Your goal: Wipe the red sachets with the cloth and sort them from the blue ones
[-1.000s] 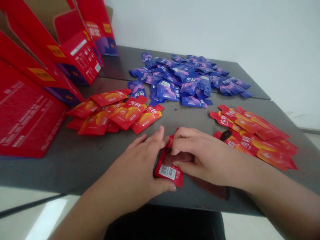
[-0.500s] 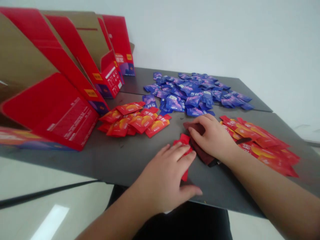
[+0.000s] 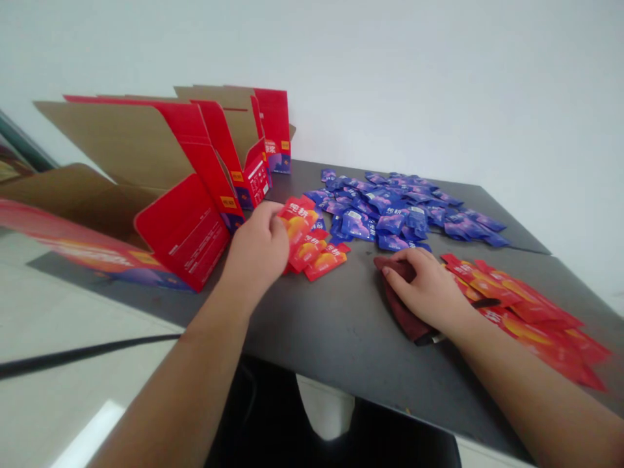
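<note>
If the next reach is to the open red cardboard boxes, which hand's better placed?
Left, likely: the left hand is beside the open red cardboard boxes, at red-orange sachets. The right hand is farther off, on brown cloth.

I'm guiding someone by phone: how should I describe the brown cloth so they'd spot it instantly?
On the dark grey table, come forward from the heap of blue packets. Just left of the right pile of red packets, the brown cloth lies partly under the right hand. Its plain, dull fabric sets it apart from the printed packets.
</note>
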### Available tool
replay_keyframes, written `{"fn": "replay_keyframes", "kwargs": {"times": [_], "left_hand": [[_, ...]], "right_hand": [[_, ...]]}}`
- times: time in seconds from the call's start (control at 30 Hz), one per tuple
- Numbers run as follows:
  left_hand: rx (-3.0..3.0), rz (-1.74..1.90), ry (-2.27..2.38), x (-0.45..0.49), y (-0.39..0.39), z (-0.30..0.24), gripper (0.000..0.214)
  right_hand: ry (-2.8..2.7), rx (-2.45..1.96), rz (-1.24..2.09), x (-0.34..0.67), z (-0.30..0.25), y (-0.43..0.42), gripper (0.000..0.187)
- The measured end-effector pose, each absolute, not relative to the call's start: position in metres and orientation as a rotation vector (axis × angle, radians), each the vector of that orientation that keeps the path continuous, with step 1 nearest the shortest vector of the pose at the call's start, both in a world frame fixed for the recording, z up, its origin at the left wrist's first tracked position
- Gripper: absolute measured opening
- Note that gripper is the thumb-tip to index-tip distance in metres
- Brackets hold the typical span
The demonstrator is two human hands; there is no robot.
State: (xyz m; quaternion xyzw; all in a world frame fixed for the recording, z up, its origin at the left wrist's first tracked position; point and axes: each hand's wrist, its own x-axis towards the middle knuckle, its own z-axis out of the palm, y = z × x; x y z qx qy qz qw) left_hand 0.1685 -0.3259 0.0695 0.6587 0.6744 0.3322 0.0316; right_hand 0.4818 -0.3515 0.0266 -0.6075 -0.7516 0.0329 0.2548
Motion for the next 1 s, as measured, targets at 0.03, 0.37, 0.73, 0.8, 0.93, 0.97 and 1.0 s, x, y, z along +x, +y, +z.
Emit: {"fn": "replay_keyframes", "kwargs": {"times": [0.03,0.37,0.73,0.8,0.93,0.97,1.0], "left_hand": [[2.017,0.841,2.166,0.161,-0.315,0.067,0.037],[2.159,0.356,2.332,0.162,-0.301,0.048,0.045],[2.271,0.057,2.019,0.175,-0.232,0.038,0.066],[2.262,0.024,2.037,0.172,-0.232,0.038,0.068],[2.235,-0.044,2.103,0.166,-0.24,0.045,0.074],[2.224,-0.061,2.12,0.165,-0.242,0.048,0.075],[2.214,-0.076,2.135,0.164,-0.244,0.05,0.077]], "right_hand": [[-2.046,-1.648,0.089,0.482,0.026,-0.351,0.017],[-2.177,-1.57,0.112,0.475,0.033,-0.361,0.017],[-2.327,-1.522,0.113,0.472,0.034,-0.366,0.03],[-2.345,-1.519,0.11,0.472,0.034,-0.366,0.032],[-2.341,-1.51,0.095,0.472,0.033,-0.366,0.033],[-2.341,-1.511,0.094,0.472,0.033,-0.366,0.033],[-2.342,-1.516,0.094,0.472,0.033,-0.367,0.034]]}}
